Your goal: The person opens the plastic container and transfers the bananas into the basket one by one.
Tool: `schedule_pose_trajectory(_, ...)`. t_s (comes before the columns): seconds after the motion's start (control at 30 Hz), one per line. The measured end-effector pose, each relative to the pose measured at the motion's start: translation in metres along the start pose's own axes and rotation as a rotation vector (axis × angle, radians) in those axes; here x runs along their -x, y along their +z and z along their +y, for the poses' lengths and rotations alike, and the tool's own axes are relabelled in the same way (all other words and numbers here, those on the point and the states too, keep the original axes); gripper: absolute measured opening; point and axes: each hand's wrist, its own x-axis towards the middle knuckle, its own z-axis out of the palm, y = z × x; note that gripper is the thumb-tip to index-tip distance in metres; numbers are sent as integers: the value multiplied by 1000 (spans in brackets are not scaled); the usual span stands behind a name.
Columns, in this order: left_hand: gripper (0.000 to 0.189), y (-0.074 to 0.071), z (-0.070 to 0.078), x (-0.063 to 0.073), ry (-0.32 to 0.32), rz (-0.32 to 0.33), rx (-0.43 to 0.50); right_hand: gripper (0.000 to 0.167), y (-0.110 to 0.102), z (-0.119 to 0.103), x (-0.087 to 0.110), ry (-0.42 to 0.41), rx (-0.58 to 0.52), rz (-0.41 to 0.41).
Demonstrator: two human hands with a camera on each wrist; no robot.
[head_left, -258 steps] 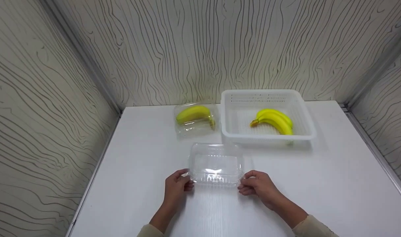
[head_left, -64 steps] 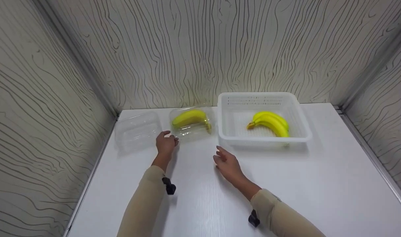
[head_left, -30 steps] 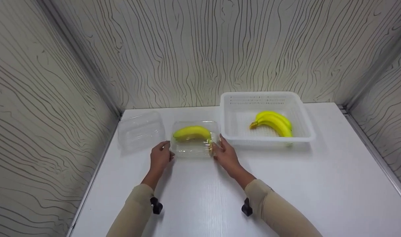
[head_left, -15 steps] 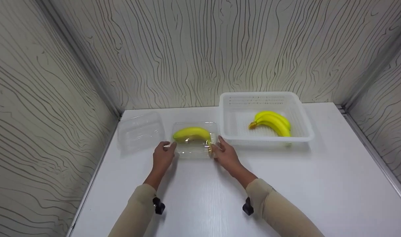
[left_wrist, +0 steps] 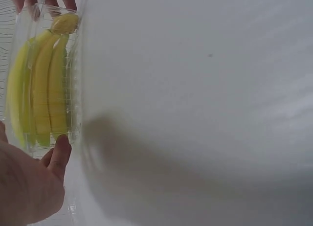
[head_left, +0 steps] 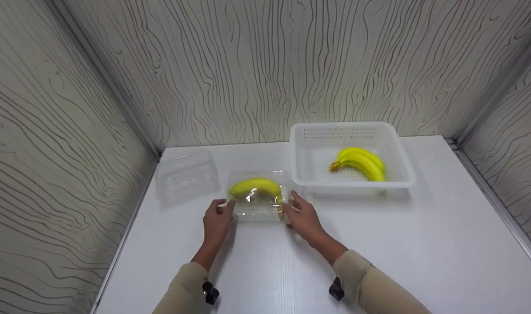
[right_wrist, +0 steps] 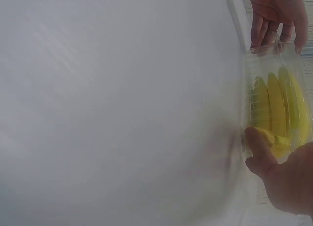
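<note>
A clear plastic clamshell box with a bunch of bananas inside sits between both hands in the head view. My left hand grips its left end, thumb on the near corner. On the other end my right hand holds the box by its right side, thumb by the banana stem. In the left wrist view the bananas show through the ribbed plastic wall, stem toward the right hand's fingers. The right wrist view has the same box pinched at both ends.
An empty clear plastic container lies at the back left of the white table. Behind my right hand stands a white perforated basket with another banana bunch in it. Patterned walls enclose the back and sides.
Both hands have taken hold of the box with bananas and drawn it away from the back wall toward the person. Earlier, the clear container was moved from the middle to the back left.
</note>
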Motion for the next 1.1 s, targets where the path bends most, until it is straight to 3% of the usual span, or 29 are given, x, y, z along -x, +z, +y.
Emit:
schedule_pose_trajectory(0.47, 41, -1, -7, 48, 39, -6, 55, 70, -9, 11, 47, -13, 38, 56)
schedule_pose_trajectory(0.8, 52, 16, -11, 83, 100, -86, 166, 68, -39, 23, 82, -10, 36, 30)
schedule_pose_trajectory(1.1, 64, 41, -3, 103, 106, -162, 152, 70, -73, 31, 101, 53, 60, 50)
